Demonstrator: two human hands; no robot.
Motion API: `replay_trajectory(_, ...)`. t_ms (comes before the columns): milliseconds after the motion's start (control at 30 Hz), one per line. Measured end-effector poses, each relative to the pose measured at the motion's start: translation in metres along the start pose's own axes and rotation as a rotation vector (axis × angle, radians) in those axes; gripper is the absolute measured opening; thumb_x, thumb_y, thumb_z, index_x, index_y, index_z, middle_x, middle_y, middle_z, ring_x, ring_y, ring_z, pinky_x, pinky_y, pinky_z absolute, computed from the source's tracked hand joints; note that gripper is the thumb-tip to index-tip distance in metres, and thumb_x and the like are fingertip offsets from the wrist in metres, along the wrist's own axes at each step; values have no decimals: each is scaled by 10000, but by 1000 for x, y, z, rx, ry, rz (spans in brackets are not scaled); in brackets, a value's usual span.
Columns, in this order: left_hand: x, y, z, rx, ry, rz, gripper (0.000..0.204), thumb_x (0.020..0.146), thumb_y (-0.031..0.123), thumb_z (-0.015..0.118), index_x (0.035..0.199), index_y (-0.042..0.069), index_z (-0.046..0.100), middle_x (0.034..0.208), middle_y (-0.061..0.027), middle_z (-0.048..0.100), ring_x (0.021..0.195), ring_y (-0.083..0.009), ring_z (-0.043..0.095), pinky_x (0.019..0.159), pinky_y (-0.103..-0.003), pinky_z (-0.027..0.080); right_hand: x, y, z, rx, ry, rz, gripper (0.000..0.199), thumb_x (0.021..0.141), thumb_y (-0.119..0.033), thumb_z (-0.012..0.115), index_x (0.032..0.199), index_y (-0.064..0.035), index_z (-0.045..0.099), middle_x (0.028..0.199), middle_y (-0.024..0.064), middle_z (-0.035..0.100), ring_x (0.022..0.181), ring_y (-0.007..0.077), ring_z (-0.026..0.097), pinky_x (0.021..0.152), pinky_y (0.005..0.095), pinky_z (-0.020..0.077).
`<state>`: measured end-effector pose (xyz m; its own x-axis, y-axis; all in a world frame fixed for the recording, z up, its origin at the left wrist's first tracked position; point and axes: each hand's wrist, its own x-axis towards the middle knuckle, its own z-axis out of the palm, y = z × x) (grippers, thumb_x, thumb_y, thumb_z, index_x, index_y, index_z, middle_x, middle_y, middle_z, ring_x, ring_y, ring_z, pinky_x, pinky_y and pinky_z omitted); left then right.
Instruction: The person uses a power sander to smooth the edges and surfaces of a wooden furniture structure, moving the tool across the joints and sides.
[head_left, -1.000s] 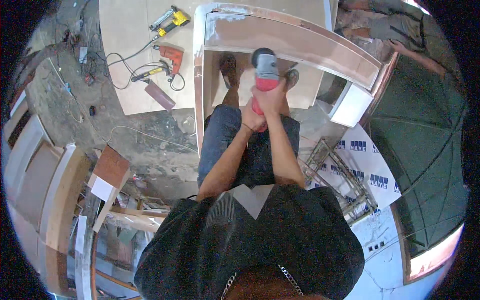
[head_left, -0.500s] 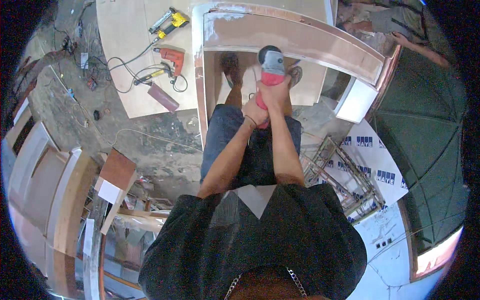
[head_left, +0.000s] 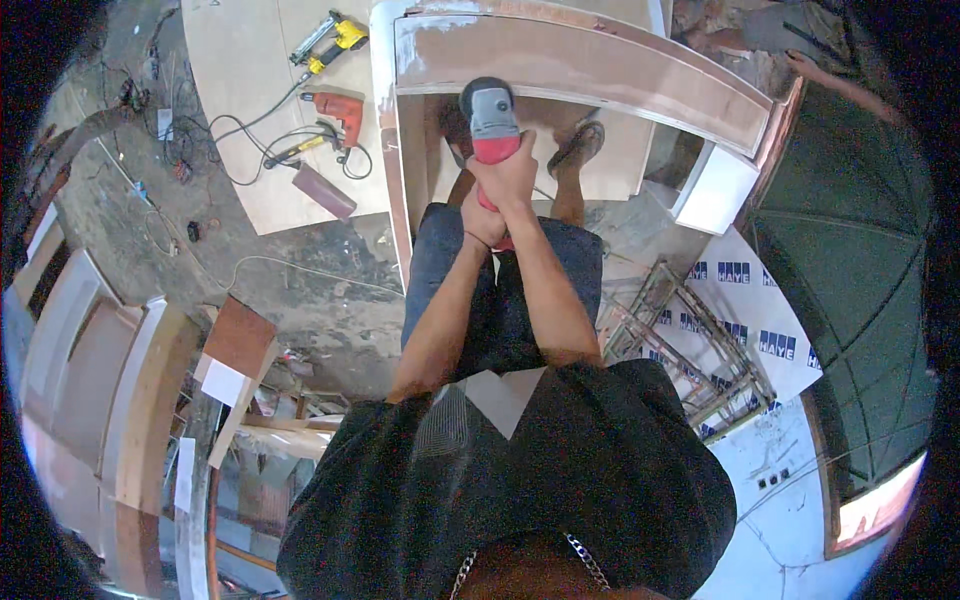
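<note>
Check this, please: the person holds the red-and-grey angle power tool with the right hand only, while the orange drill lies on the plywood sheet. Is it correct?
Not only the right hand: the head view shows the left hand also grips the angle power tool. The rest stands.

A drill (head_left: pixel 342 113) and nail gun (head_left: pixel 346 38) lie on a board (head_left: pixel 240 50) left of the frame (head_left: pixel 570 60); a rack (head_left: pixel 728 342) is near the frame's right end.
</note>
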<state>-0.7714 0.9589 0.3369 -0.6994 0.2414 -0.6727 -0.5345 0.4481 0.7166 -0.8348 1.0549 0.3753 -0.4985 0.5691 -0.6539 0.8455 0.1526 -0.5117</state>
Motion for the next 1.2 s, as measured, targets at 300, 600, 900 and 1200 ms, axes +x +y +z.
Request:
replay_trajectory(300, -1, 13, 31, -63, -5, 24, 622, 696, 415, 756, 1176, 72, 559, 1077, -165, 664, 1027, -315, 635, 868, -371, 484, 4, 3, -31, 0, 75, 26, 784, 562, -282, 834, 1120, -22, 350, 931, 268, 633, 884, 447, 634, 798, 490, 509)
replay_trajectory(600, -6, 37, 43, -32, -145, 34, 617, 672, 396, 773, 1158, 87, 550, 1038, -167, 666, 1012, -320, 636, 845, -383, 488, 7, 9, -62, 41, 268, 148, 831, 553, -262, 822, 1188, 53, 388, 1036, 274, 615, 967, 408, 626, 852, 446, 496)
replay_trajectory(900, -5, 6, -6, -33, 60, 11, 627, 711, 383, 776, 1186, 39, 555, 1130, -95, 655, 1047, -197, 625, 904, -339, 471, -4, -7, 8, -66, -30, -47, 888, 569, -323, 824, 1222, 50, 352, 876, 275, 649, 822, 436, 653, 738, 478, 525)
replay_trajectory(1200, 11, 32, 34, 97, -142, 30, 636, 636, 423, 780, 1138, 90, 575, 1088, -194, 647, 1022, -360, 613, 868, -401, 480, 20, 16, -44, 54, 260, 7, 965, 550, -277, 846, 1282, 54, 311, 1064, 294, 602, 994, 429, 613, 869, 469, 490)
